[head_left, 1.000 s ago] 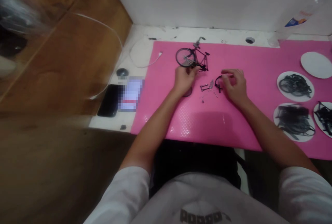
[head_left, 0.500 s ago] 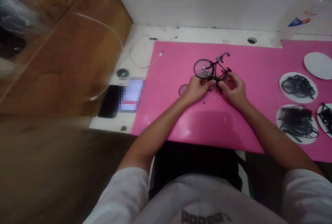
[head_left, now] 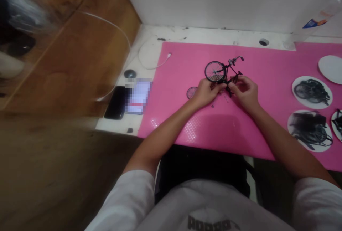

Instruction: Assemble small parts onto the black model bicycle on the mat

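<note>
A small black model bicycle (head_left: 223, 71) with one spoked front wheel stands on the pink mat (head_left: 187, 60). My left hand (head_left: 204, 93) grips its frame from the left, low by the wheel. From the right, my right hand (head_left: 245, 91) pinches the rear of the same frame. A loose small wheel (head_left: 191, 92) lies flat on the mat just left of my left hand. Tiny metal parts (head_left: 226, 98) rest on the mat between my hands.
White plates with black parts (head_left: 311, 88) (head_left: 310, 129) and a bare white plate (head_left: 331, 68) sit at the right. A black phone (head_left: 115, 102), a card and a white cable (head_left: 149, 54) lie left of the mat. A clear bottle (head_left: 315, 22) stands far right.
My left hand brought the model bicycle from the mat's far middle to the right, between both hands. My right hand closed onto its rear frame. The view shifted slightly.
</note>
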The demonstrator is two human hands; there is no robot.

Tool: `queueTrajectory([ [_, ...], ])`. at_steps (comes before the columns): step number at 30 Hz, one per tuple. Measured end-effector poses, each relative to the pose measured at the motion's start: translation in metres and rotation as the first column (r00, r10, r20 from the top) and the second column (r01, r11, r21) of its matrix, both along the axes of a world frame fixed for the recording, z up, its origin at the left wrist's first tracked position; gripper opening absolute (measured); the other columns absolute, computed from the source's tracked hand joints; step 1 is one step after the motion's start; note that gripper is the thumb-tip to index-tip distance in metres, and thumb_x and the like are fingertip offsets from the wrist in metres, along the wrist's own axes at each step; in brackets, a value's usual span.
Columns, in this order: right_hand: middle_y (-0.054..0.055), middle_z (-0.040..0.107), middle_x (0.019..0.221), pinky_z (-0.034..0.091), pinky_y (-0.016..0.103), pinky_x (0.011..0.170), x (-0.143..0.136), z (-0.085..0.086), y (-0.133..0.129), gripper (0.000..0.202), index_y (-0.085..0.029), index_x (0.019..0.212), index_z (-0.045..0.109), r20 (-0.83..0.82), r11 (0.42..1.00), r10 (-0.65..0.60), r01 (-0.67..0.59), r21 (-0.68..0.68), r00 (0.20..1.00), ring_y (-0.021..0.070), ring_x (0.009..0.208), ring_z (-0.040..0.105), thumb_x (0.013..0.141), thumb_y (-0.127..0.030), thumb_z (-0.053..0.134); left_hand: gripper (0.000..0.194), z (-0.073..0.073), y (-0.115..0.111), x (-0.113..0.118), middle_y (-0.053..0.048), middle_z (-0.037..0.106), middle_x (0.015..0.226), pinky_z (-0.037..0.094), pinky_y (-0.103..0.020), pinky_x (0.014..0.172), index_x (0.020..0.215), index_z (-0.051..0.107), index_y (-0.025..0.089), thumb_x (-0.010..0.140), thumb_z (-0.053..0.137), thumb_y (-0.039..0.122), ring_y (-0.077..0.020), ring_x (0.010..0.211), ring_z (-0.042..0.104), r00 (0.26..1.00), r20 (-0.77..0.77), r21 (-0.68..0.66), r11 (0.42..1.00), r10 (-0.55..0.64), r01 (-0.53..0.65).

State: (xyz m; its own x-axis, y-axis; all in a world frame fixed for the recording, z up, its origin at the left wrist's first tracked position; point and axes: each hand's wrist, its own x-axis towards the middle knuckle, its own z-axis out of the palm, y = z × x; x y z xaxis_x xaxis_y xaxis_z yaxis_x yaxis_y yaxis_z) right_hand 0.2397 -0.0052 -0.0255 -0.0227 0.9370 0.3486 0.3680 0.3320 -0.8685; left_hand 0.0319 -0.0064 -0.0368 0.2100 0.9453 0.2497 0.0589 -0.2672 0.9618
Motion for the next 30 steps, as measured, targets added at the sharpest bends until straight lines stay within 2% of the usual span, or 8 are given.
queueTrajectory([
  [4,0.001,0.071,0.086,0.057,0.039,0.069,0.001,-0.006,0.006,0.056,-0.027,0.102,0.072,-0.038,0.996,-0.072,0.074,0.041,0.997,0.0186,0.07,0.061,0.078,-0.073,0.092,0.031,0.005,-0.001,-0.003,-0.007,0.079,0.089,0.058,-0.031,0.078,0.106,0.079,0.017,0.105,0.073,0.047,-0.0172,0.078,0.072,0.997,-0.07,0.072,0.997,0.025,-0.02],
  [6,-0.002,0.064,0.082,0.054,0.037,0.067,0.002,-0.006,0.007,0.059,-0.027,0.1,0.068,-0.043,0.989,-0.107,0.11,0.097,0.993,0.0171,0.067,0.056,0.075,-0.073,0.095,0.029,0.008,-0.002,-0.004,-0.007,0.08,0.091,0.056,-0.031,0.077,0.108,0.079,0.017,0.105,0.072,0.045,-0.0172,0.079,0.071,0.995,-0.096,0.107,0.994,0.024,-0.013],
  [8,-0.001,0.062,0.083,0.055,0.038,0.071,0.003,-0.001,0.006,0.057,-0.027,0.096,0.067,0.0,0.98,-0.11,0.108,0.168,0.994,0.0179,0.071,0.056,0.076,-0.074,0.094,0.03,0.01,-0.003,-0.004,-0.005,0.078,0.088,0.054,-0.031,0.075,0.105,0.079,0.017,0.105,0.072,0.047,-0.0167,0.076,0.069,0.992,-0.127,0.125,0.992,0.028,-0.012],
  [11,0.001,0.064,0.084,0.057,0.045,0.085,0.003,0.007,0.002,0.049,-0.027,0.092,0.074,0.131,0.964,-0.076,0.039,0.262,0.988,0.022,0.081,0.061,0.09,-0.076,0.082,0.035,0.014,-0.005,-0.004,-0.003,0.074,0.078,0.05,-0.031,0.072,0.097,0.078,0.017,0.105,0.072,0.051,-0.0164,0.07,0.064,0.985,-0.166,0.126,0.992,0.037,-0.016],
  [14,0.004,0.067,0.087,0.057,0.053,0.094,0.001,0.013,-0.002,0.045,-0.031,0.096,0.082,0.212,0.958,-0.052,-0.012,0.288,0.976,0.0269,0.09,0.065,0.099,-0.075,0.07,0.035,0.018,-0.007,-0.004,-0.004,0.073,0.078,0.05,-0.032,0.074,0.096,0.08,0.018,0.104,0.073,0.052,-0.0172,0.071,0.062,0.984,-0.177,0.124,0.992,0.035,-0.013],
  [19,0.007,0.067,0.093,0.055,0.063,0.103,0.001,0.013,-0.004,0.044,-0.036,0.098,0.086,0.257,0.967,-0.064,-0.004,0.256,0.964,0.0323,0.102,0.065,0.099,-0.076,0.068,0.034,0.019,-0.006,-0.004,-0.004,0.072,0.075,0.05,-0.032,0.075,0.094,0.081,0.019,0.104,0.073,0.05,-0.0178,0.072,0.062,0.984,-0.178,0.114,0.993,0.021,-0.001],
  [24,0.009,0.068,0.099,0.048,0.069,0.115,0.003,0.01,-0.005,0.042,-0.035,0.099,0.084,0.277,0.972,-0.034,-0.033,0.234,0.96,0.0351,0.11,0.064,0.102,-0.073,0.065,0.03,0.017,-0.006,-0.003,-0.004,0.076,0.08,0.051,-0.03,0.075,0.103,0.08,0.017,0.104,0.072,0.046,-0.0172,0.075,0.066,0.993,-0.119,0.064,0.998,-0.014,0.022],
  [30,0.012,0.067,0.107,0.044,0.072,0.119,0.005,0.011,-0.006,0.042,-0.03,0.103,0.08,0.279,0.964,-0.059,-0.017,0.264,0.958,0.0379,0.119,0.063,0.106,-0.067,0.06,0.031,0.004,-0.002,0.001,-0.005,0.076,0.082,0.058,-0.029,0.076,0.108,0.08,0.015,0.103,0.076,0.045,-0.0156,0.074,0.069,1.0,-0.001,-0.032,0.999,-0.01,0.01],
])
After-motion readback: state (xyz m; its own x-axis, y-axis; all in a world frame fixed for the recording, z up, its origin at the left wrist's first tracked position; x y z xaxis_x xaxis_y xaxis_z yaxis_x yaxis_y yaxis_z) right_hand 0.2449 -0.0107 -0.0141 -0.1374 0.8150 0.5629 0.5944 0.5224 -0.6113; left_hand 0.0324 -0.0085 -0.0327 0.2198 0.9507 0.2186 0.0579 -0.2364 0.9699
